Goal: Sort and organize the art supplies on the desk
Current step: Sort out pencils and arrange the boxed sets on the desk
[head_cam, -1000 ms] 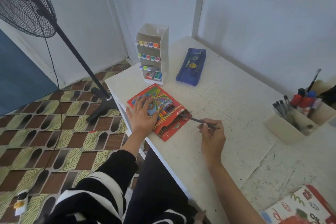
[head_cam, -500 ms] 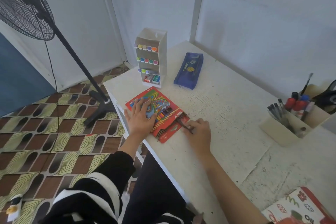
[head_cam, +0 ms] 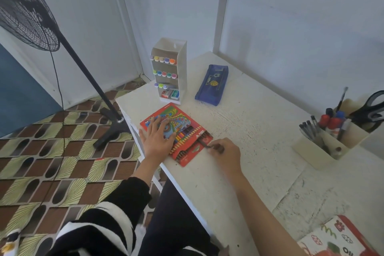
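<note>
Rack, pouch (blue) beyond pencil box

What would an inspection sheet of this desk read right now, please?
Surface: white desk, paint scuffed.
Job's things: red pencil box open at its near end; dark pencil at the opening.
Clutter: marker rack, blue pouch, pen holder, scissors, printed box at the near corner.
Grippers: left hand flat on the pencil box; right hand pinches the pencil.
Cables: fan cord hangs to the floor.
Surroundings: fan, tiled floor, white walls.
</note>
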The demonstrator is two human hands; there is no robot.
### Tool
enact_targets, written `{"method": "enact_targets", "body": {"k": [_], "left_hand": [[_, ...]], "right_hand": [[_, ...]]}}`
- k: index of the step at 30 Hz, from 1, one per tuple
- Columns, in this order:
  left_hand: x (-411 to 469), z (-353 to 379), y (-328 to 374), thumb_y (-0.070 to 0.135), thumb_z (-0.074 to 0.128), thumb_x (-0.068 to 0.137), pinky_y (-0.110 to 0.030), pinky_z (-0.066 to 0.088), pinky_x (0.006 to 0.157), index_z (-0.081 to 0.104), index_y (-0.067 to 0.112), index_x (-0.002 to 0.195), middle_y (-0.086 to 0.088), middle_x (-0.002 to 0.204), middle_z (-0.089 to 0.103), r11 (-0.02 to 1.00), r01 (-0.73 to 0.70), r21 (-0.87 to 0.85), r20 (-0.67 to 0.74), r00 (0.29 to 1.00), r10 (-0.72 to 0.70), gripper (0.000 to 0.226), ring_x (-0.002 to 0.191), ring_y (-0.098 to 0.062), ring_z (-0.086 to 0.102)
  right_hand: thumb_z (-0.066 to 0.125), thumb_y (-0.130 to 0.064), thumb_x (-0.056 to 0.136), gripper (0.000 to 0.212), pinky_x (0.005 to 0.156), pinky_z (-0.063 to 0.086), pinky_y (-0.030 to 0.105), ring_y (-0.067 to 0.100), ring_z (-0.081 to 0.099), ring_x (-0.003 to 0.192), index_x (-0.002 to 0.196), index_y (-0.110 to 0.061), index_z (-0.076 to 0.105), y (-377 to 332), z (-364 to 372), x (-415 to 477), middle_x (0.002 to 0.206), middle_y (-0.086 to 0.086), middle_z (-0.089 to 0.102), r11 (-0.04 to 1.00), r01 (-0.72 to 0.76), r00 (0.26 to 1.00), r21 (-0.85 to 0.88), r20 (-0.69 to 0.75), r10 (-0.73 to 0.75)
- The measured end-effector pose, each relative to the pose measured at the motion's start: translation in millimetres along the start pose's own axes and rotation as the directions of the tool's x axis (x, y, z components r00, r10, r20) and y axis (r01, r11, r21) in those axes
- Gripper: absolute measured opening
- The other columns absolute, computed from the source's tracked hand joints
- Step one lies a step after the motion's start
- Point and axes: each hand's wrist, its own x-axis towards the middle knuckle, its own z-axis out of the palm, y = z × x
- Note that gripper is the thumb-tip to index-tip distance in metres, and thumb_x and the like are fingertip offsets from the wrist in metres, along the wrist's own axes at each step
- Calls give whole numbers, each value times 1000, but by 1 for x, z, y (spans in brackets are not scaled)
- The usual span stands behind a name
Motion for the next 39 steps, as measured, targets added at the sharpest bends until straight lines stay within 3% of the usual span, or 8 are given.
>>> {"method": "enact_targets", "body": {"k": [11, 15, 18, 24, 29, 33, 37, 39], "left_hand": [[-2, -6, 4, 54, 42, 94, -51, -5, 117, 34, 38, 143, 5, 158, 17, 998, 4, 55, 52, 999, -7, 52, 147, -18, 3], [-10, -13, 18, 63, 33, 92, -54, 14, 111, 32, 43, 141, 2, 147, 28, 977, -28, 214, 80, 997, 11, 53, 138, -20, 20], [-24, -11, 45, 57, 31, 94, -49, 21, 101, 34, 36, 141, 0, 138, 36, 930, -123, 347, 98, 991, 95, 52, 128, -21, 32], [-23, -9, 88, 50, 36, 95, -41, 27, 91, 62, 20, 91, -1, 104, 62, 917, -209, 339, 103, 977, 184, 41, 101, -20, 54], [9, -4, 83, 63, 46, 89, -53, 15, 113, 18, 22, 150, -5, 157, 17, 946, -287, 152, 378, 901, 213, 79, 143, -24, 17], [10, 3, 91, 61, 59, 82, -46, 34, 105, 38, 19, 138, -10, 134, 40, 944, -291, 157, 341, 913, 224, 72, 125, -27, 38], [9, 6, 94, 48, 76, 73, -40, 54, 84, 59, 17, 100, -6, 103, 68, 946, 60, -319, 387, 919, 73, 45, 88, -19, 66], [7, 1, 100, 36, 78, 76, -37, 58, 77, 58, 19, 90, -5, 90, 71, 875, 75, -479, 359, 926, 117, 30, 76, -18, 70]], "right_hand": [[68, -54, 76, 42, 54, 28, 24, 13, 50, 68, 86, -20, 47, -29, 9, 16, 75, -10, 51, 910, -186, 980, -371, -7, 198], [69, -37, 81, 25, 61, 35, 25, 14, 51, 68, 84, -20, 53, -20, -4, 18, 75, -7, 55, 982, -165, 986, -96, 4, 166], [63, -16, 88, 12, 55, 36, 8, 17, 50, 67, 81, -12, 54, -11, -25, 12, 72, -2, 55, 984, -89, 972, 151, -203, 119], [63, -10, 88, 9, 56, 37, 1, 14, 53, 64, 80, -10, 58, 13, -57, -8, 74, 5, 60, 982, -154, 947, 106, -269, 177], [58, -4, 90, 4, 52, 52, 19, 12, 67, 54, 91, -7, 60, 15, -65, -17, 73, 13, 68, 900, -309, 932, 307, -93, 351], [60, 0, 88, 22, 59, 59, 33, 23, 69, 63, 107, -9, 53, 4, -57, -19, 85, 17, 66, 820, -387, 904, 422, -2, 428], [66, -7, 86, 51, 61, 58, 27, 18, 68, 68, 128, -13, 38, 9, -58, -19, 99, 19, 66, 876, -343, 929, 338, -12, 369], [68, -11, 85, 65, 56, 52, 15, 12, 65, 74, 136, -16, 28, 6, -64, -19, 103, 13, 65, 897, -308, 943, 316, -24, 332]]}}
